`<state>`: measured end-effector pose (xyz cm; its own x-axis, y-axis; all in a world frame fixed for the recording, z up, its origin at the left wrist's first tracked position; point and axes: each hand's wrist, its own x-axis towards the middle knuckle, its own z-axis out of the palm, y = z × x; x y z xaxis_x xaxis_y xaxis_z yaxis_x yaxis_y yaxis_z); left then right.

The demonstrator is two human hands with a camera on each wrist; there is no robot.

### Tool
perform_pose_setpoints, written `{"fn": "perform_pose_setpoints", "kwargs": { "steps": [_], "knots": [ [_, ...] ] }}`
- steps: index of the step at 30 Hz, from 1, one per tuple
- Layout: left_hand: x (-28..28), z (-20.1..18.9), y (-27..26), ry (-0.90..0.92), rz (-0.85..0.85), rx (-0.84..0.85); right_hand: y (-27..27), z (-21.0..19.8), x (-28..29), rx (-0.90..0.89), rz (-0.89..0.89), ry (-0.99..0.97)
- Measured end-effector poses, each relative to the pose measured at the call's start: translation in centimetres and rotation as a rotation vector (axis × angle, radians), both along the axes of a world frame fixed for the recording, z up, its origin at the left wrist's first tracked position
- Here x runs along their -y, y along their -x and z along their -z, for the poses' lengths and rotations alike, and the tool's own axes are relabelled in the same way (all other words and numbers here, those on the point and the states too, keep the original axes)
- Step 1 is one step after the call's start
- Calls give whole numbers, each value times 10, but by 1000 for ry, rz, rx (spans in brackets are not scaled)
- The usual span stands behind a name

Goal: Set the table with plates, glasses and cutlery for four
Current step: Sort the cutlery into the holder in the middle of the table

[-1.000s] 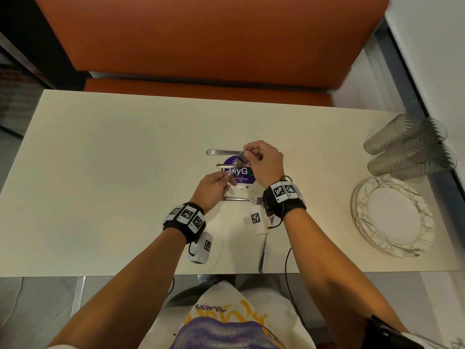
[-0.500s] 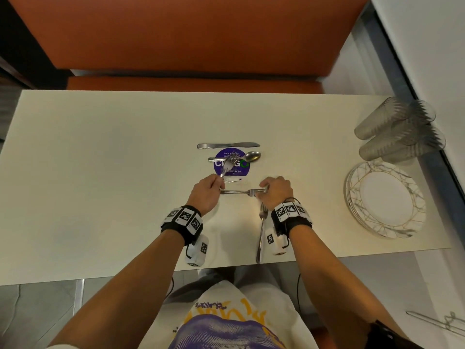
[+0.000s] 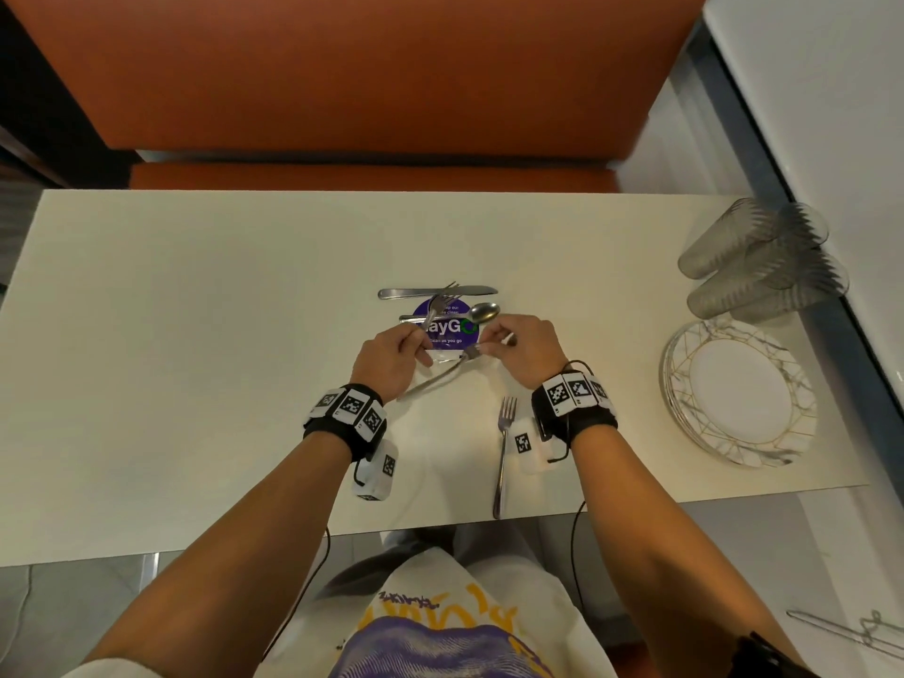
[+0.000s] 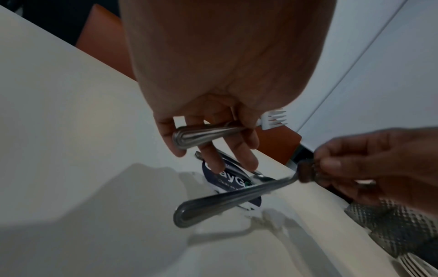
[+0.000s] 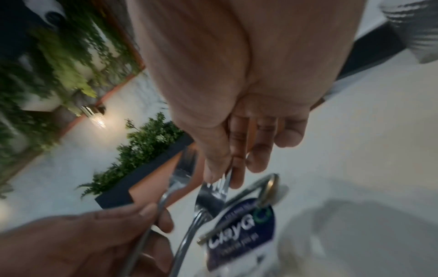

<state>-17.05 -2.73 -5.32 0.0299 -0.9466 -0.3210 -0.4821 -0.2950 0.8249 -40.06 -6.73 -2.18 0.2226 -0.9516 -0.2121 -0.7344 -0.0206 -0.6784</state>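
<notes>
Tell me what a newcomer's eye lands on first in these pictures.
First, the two hands at the table's middle: the left hand holds a fork with tines raised, while the right hand pinches a second fork by its head. Behind them a knife and spoon lie by a purple sticker. At the right edge sit stacked plates and glasses.

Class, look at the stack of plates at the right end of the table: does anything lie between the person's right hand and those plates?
Nothing visible does. Bare table lies between the right hand, which pinches a fork, and the plates. The glasses lie beyond the plates, out of the way.
</notes>
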Motion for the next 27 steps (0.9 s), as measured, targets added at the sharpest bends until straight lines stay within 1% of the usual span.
{"fn": "perform_pose_setpoints", "kwargs": {
  "steps": [3, 6, 10, 14, 20, 24, 27],
  "knots": [
    [0, -11, 5, -31, -12, -78, -14, -22, 9, 55, 1, 67],
    [-3, -20, 14, -151, 19, -209, -25, -31, 16, 102, 65, 140],
    [-8, -29, 20, -255, -11, -329, -32, -34, 18, 57, 84, 217],
    [-10, -35, 21, -284, -50, -458, -36, -31, 16, 53, 102, 166],
    [-11, -42, 17, -308, -36, -505, -40, -29, 20, 63, 76, 190],
    [-11, -42, 16, -312, -23, -481, -42, -28, 22, 23, 95, 162],
    [-12, -42, 17, -271, -17, -438, -42, -27, 25, 19, 103, 155]
  ]
}}
